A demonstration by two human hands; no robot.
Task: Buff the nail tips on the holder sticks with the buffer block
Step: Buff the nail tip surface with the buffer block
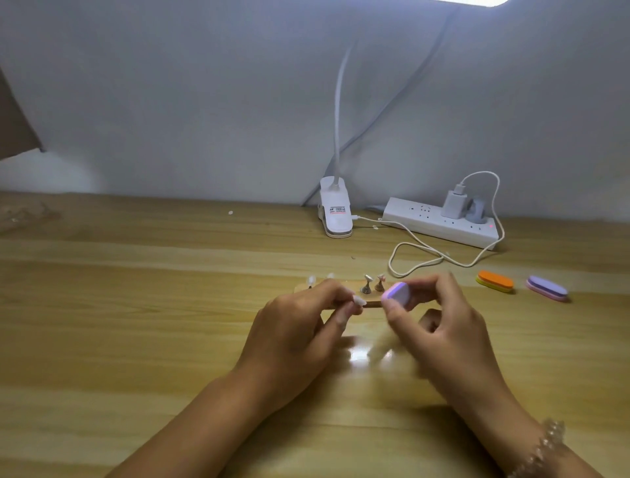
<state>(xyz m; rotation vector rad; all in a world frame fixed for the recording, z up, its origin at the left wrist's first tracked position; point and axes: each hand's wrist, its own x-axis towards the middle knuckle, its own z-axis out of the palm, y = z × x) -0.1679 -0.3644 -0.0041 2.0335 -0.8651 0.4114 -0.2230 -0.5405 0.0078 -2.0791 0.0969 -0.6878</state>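
2 buffer blocks [521, 286] right of holder base [341, 290]

Your left hand [300, 327] swallows the holder stick under the nail tip [358, 301], so how it's gripped is hidden. The wooden stand [353, 289] sits mostly behind both hands. Your right hand [439, 327] and the buffer block [397, 294] are motion-smeared, so you can't tell if the block touches the tip. The tips at the stand's far left [311, 281] are fuzzy too. The lamp head [470, 1] is chopped by the top edge, and the clip label [337, 208] is too tiny to read.
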